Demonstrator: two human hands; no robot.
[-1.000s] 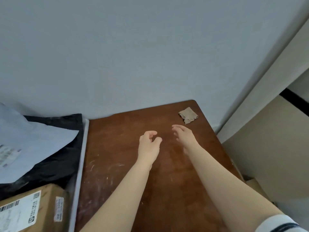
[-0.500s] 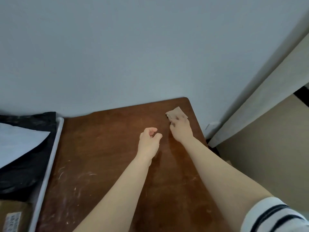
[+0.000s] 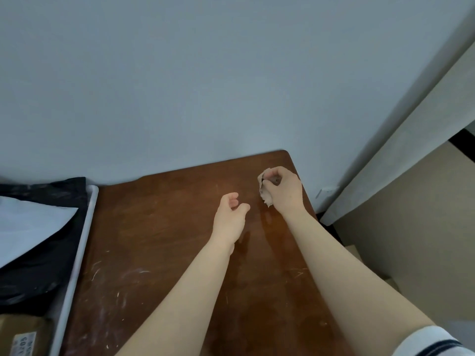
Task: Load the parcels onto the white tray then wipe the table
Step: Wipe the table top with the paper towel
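We see a plain pale blue-grey painted wall (image 3: 205, 73) filling the background. To its right we find a slanting white flat trim strip (image 3: 411, 140), and beyond that a smooth beige surface (image 3: 424, 227), possibly flooring.

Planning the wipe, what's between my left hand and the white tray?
Only bare, scuffed tabletop between left hand and white tray, in the head view.

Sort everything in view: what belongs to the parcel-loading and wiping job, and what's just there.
Job:
white tray, with the black parcel, white mailer and cardboard box in it
brown table
cloth, gripped by the right hand
left hand, holding nothing

Just there:
wall
white panel at right
beige floor
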